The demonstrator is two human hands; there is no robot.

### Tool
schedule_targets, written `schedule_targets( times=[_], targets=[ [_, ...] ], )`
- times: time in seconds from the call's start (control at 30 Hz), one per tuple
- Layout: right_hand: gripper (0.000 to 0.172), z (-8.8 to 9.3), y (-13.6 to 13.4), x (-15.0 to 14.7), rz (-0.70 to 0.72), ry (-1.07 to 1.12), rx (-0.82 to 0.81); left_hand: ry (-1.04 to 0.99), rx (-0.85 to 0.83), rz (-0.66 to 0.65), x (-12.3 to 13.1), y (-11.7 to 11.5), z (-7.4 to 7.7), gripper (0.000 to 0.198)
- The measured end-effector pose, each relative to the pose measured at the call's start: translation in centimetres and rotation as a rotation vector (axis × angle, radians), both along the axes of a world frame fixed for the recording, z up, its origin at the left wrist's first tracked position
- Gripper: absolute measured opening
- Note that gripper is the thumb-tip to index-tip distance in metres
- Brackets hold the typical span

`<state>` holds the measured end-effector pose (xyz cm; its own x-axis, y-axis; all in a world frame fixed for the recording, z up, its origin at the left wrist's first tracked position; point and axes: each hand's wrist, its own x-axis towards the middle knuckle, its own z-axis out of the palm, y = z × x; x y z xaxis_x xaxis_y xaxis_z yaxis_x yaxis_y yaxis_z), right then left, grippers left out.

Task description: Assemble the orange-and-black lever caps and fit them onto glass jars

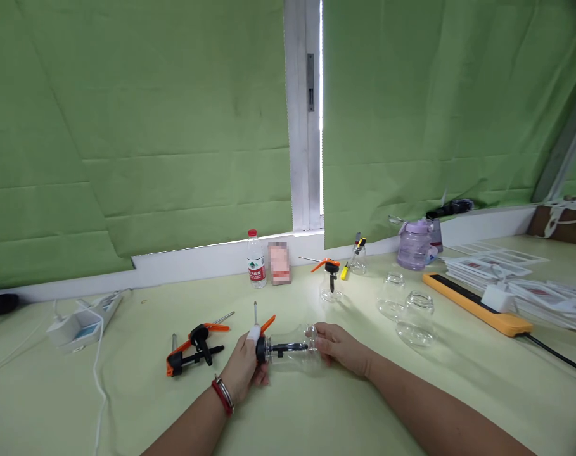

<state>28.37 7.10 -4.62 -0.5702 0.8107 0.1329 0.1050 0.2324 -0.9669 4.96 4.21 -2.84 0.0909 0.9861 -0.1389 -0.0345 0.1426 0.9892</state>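
Note:
Both hands hold a clear plastic bottle (294,350) lying on its side on the pale green table. My right hand (341,349) is wrapped round the bottle's body. My left hand (244,369), with a red bracelet at the wrist, grips the black pump head (262,349) at the bottle's neck, whose orange trigger sticks up and whose black tube runs inside the bottle. A white-handled screwdriver (255,324) points upward from my left hand's fingers.
Two loose orange-and-black pump heads (196,350) lie left of my hands. Empty clear bottles (415,316) stand to the right, an assembled one (331,284) behind. A water bottle (256,259), purple jug (414,244), orange power strip (478,303), white power strip (85,320) and papers ring the table.

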Motion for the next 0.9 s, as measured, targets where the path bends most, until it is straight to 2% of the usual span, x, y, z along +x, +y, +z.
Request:
schedule_targets(
  times=[0.17,0.3,0.47,0.57,0.63,0.77,0.9],
  targets=[
    [0.055,0.13,-0.11,-0.30,-0.107,-0.100,-0.009,0.013,0.002,-0.006,0.00,0.04,-0.14,0.050],
    [0.060,0.14,-0.20,-0.43,-0.123,-0.123,-0.011,-0.012,-0.029,0.011,0.02,0.03,-0.11,0.048],
    [0.062,0.52,-0.49,-0.01,-0.038,-0.019,-0.068,-0.031,-0.033,0.018,0.01,0.06,0.13,0.047],
    [0.081,0.51,-0.50,0.17,0.066,0.072,-0.075,-0.048,-0.041,0.035,-0.08,0.17,0.11,0.047],
    [0.086,0.27,-0.38,0.17,0.090,0.100,-0.061,-0.053,-0.048,0.040,-0.11,0.22,0.06,0.047],
    [0.077,-0.24,-0.08,0.05,0.071,0.117,-0.115,-0.041,-0.012,0.028,0.00,0.11,0.08,0.047],
    [0.054,-0.14,0.00,-0.01,0.025,0.006,-0.102,-0.017,0.010,0.017,0.14,-0.07,0.16,0.047]
  ],
)
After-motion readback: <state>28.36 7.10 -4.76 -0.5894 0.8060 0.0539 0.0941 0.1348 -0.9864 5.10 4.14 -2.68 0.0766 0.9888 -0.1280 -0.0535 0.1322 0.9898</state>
